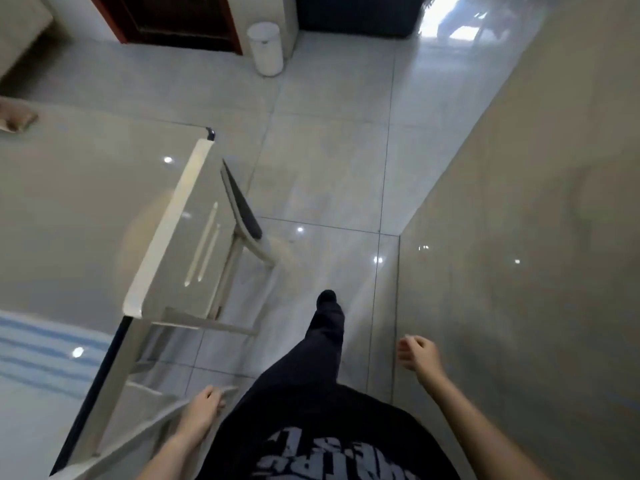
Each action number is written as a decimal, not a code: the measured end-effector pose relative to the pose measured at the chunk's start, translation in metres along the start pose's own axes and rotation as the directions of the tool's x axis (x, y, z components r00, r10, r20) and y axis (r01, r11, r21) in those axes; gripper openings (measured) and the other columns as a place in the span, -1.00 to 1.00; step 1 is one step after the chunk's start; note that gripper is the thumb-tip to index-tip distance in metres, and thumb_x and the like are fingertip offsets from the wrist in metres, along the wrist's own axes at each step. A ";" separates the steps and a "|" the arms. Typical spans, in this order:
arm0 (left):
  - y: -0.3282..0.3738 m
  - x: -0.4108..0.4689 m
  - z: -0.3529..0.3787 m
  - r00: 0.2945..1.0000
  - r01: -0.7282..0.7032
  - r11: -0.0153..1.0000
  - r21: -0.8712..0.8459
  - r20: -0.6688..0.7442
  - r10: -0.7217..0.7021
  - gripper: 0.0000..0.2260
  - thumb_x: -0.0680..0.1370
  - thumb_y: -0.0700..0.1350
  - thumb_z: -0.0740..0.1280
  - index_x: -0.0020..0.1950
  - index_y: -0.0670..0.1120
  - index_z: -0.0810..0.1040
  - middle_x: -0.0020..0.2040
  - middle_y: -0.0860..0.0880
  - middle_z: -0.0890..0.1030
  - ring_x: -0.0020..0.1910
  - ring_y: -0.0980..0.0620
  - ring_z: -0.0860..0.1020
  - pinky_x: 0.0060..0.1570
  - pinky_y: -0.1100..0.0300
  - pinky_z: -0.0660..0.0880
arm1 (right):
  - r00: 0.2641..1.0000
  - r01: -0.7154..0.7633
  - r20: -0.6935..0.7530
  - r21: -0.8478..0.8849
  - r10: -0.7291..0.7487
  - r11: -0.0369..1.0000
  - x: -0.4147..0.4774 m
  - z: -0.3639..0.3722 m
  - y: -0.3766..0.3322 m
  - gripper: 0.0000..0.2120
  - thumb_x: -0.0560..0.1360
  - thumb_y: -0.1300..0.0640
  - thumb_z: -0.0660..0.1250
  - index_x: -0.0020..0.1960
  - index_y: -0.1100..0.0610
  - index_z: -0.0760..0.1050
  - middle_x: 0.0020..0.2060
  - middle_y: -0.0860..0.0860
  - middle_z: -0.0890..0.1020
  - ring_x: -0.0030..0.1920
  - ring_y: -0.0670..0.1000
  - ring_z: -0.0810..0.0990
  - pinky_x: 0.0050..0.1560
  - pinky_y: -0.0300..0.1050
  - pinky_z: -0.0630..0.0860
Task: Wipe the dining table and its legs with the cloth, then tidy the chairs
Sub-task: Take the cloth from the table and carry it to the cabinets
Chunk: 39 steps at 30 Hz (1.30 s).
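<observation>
The dining table has a glossy beige top with a cream edge and fills the left side. A white cloth with blue stripes lies on its near part. One chair with a dark backrest stands pushed in at the table's side. A second, pale chair stands at the near corner. My left hand is closed over the top rail of that chair's back. Beside the wall, my right hand hangs with its fingers loosely curled and nothing in it. My dark-trousered leg steps forward between them.
A glossy wall runs along the right, leaving a tiled floor passage between it and the table. A white bin stands ahead by a red-brown door. A brownish object lies at the table's far left.
</observation>
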<state>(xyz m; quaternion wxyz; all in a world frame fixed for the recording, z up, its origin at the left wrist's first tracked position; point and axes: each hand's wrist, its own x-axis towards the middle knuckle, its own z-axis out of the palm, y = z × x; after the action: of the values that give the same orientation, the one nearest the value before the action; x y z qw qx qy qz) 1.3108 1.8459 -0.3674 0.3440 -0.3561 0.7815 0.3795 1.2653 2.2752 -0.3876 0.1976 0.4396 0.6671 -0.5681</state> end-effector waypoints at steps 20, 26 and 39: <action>0.490 0.178 -0.025 0.954 -0.270 0.960 -0.077 0.114 0.278 -0.83 0.57 -0.28 0.17 -0.13 -0.24 0.53 -0.28 -0.13 0.54 -0.32 0.00 0.45 -0.33 0.24 0.36 | 0.975 -0.213 -0.052 0.019 0.214 0.977 0.220 -0.027 -0.304 -0.77 0.59 0.23 0.17 -0.15 0.29 0.52 -0.28 0.18 0.59 -0.28 0.15 0.56 -0.33 -0.14 0.45; 0.539 0.206 -0.026 1.000 -0.023 0.967 -0.254 0.002 0.024 -0.81 0.60 -0.23 0.16 -0.07 -0.27 0.53 -0.24 -0.17 0.53 -0.29 -0.04 0.45 -0.30 0.18 0.34 | 0.996 -0.072 0.047 -0.104 0.077 0.992 0.320 0.007 -0.485 -0.80 0.58 0.25 0.15 -0.07 0.32 0.52 -0.24 0.20 0.57 -0.29 0.13 0.53 -0.27 -0.10 0.45; 0.666 0.290 -0.061 0.964 0.130 0.786 -0.604 -0.107 -0.242 -0.81 0.59 -0.26 0.17 -0.13 -0.23 0.55 -0.18 -0.24 0.56 -0.29 -0.05 0.49 -0.27 0.18 0.39 | 0.940 0.179 0.339 -0.386 -0.042 0.905 0.460 0.148 -0.737 -0.78 0.55 0.24 0.18 0.00 0.33 0.55 -0.14 0.20 0.61 -0.20 0.13 0.58 -0.22 -0.08 0.48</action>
<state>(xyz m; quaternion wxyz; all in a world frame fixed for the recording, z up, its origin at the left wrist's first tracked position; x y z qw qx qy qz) 0.6024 2.0139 -0.3408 0.1800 -0.5536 0.6128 0.5344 0.3864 2.3277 -0.3484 0.3590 0.2501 0.7542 -0.4897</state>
